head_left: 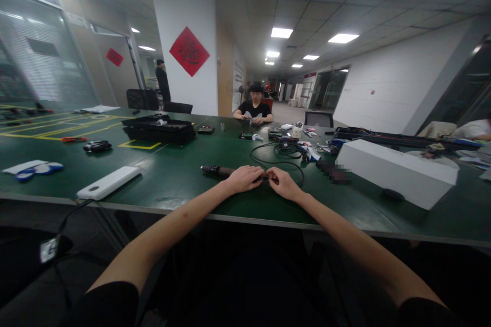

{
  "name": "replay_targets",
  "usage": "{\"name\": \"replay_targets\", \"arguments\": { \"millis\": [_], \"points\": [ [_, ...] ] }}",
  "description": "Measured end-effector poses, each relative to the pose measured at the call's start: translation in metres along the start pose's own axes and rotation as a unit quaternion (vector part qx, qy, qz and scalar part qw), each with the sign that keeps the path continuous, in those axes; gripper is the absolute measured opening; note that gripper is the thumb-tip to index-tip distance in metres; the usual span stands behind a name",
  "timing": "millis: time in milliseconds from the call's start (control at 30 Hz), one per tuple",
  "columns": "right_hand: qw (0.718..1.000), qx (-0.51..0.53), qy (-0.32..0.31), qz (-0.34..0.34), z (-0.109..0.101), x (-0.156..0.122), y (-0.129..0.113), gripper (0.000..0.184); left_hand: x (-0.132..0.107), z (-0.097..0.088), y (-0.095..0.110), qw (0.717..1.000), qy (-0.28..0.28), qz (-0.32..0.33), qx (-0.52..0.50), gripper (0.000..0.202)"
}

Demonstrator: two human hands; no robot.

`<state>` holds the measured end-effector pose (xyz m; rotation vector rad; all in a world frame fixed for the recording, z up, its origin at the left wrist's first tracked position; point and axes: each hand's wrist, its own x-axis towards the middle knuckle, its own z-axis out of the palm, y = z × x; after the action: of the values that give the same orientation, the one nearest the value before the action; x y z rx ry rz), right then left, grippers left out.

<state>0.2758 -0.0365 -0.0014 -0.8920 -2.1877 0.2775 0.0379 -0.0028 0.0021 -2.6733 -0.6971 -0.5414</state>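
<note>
An electric screwdriver [218, 170] with a black tip and brownish body lies on the green table, its tip pointing left. My left hand [244, 180] is closed over its rear part. Close beside it, my right hand [284, 184] pinches the black cable end [265, 178] at the tool's back. Whether that end is seated in the screwdriver is hidden by my fingers. The black cable [302, 169] loops behind my right hand toward a tangle of cords.
A white power bank-like block [109, 182] lies left, near the front edge. Black trays [159, 130] stand behind it. To the right are a long white box [399, 168] and a dark, blurred-out item [333, 171]. Across the table sits a person [253, 107].
</note>
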Motion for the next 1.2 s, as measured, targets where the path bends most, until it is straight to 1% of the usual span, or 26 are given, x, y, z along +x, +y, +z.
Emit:
{"name": "replay_targets", "arguments": {
  "millis": [100,267,400,567,733,900,1067,1200],
  "points": [
    [1.000,-0.001,-0.003,0.001,-0.0003,-0.0001,-0.0009,0.025,-0.0001,0.0009,-0.0003,1.000,0.000,-0.004,-0.003,0.022],
    [1.000,-0.004,-0.003,0.003,-0.0005,-0.0004,-0.0017,0.025,-0.0005,0.0015,-0.0008,1.000,-0.002,0.015,0.007,0.022],
    [1.000,0.000,-0.003,0.001,0.0002,-0.0004,-0.0009,0.024,0.0002,0.0019,-0.0006,1.000,0.003,-0.009,-0.002,0.023],
    [1.000,-0.001,0.000,-0.001,0.0016,-0.0002,0.0016,0.023,0.0000,-0.0015,0.0007,1.000,-0.011,0.008,0.011,0.023],
    [1.000,-0.001,-0.005,-0.003,0.0014,0.0001,0.0029,0.025,0.0001,-0.0038,0.0016,1.000,-0.014,-0.017,-0.007,0.023],
    [1.000,-0.001,-0.003,-0.002,0.0017,-0.0002,0.0035,0.025,0.0000,-0.0041,0.0016,1.000,-0.021,0.002,-0.006,0.024],
    [1.000,0.000,-0.004,-0.004,0.0017,0.0000,0.0032,0.024,0.0000,-0.0022,0.0008,1.000,-0.012,-0.017,-0.017,0.023],
    [1.000,0.004,0.002,-0.004,0.0015,-0.0002,0.0020,0.024,-0.0003,-0.0023,0.0003,1.000,-0.013,0.005,-0.008,0.024]
  ]
}}
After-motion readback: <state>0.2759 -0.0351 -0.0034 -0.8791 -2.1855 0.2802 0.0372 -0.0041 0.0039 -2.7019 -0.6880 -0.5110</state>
